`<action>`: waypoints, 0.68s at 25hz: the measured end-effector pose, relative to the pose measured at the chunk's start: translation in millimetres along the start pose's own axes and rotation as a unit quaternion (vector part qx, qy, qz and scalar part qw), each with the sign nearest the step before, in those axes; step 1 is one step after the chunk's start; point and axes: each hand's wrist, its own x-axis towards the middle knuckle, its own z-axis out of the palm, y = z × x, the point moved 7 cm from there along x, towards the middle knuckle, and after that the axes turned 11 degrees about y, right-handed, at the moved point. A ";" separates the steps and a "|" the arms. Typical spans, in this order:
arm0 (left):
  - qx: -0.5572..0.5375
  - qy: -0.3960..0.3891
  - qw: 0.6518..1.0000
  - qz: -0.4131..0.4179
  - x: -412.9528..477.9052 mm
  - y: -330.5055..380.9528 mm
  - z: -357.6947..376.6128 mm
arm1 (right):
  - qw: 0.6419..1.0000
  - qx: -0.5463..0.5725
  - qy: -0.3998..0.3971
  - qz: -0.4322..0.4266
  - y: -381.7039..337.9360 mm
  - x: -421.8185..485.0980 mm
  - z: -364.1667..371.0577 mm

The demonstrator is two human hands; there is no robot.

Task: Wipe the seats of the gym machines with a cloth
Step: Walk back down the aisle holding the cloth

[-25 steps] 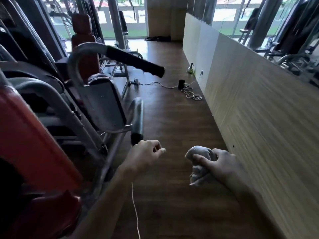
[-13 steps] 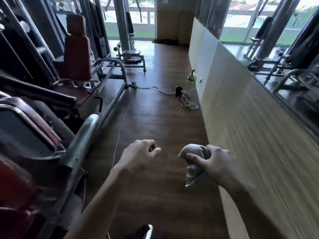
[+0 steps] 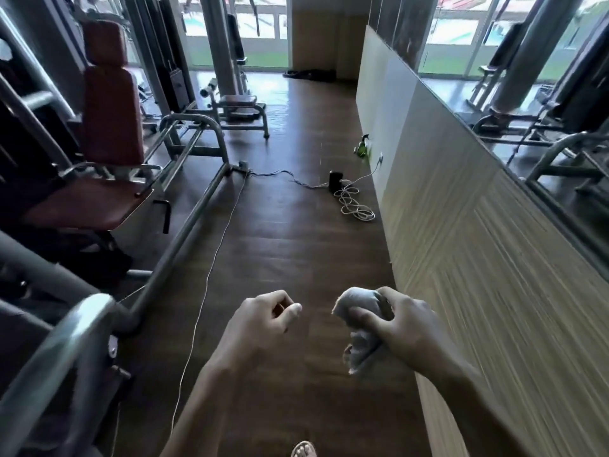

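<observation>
1. Two hands hang over the wooden floor (image 3: 290,245) of the aisle. The right hand (image 3: 407,329) grips a bunched grey cloth (image 3: 357,310), its fingers curled round the wad and a tail hanging below.
2. The left hand (image 3: 263,319) is loosely curled with the thumb forward and holds nothing I can see.
3. The nearest unwiped target seems to be the red seat (image 3: 95,206), which lies ahead and well to the left of both hands, under its upright red backrest (image 3: 112,113).
4. The seat pad runs out from the backrest toward the aisle, front edge facing right.
5. The left hand is nearer the seat, but the cloth sits on the far side, beside the wall panel (image 3: 461,225).
6. The wipe likely needs a leftward turn, so the cloth hand reaches across the metal frame (image 3: 184,232).
</observation>
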 end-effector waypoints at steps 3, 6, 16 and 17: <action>-0.004 0.000 1.000 -0.004 80.6 -2.9 -3.4 | 0.998 0.055 -0.002 -0.006 -8.2 82.7 12.3; -0.025 0.012 1.000 -0.004 161.0 -6.1 -20.6 | 0.996 0.082 -0.008 -0.041 -29.8 157.8 22.9; -0.024 0.057 0.998 0.000 493.7 -9.9 -18.8 | 0.990 0.079 0.013 -0.115 -66.3 508.3 69.9; -0.025 0.059 0.998 -0.007 522.2 -7.9 -17.5 | 0.990 0.070 0.011 -0.125 -69.9 538.4 71.2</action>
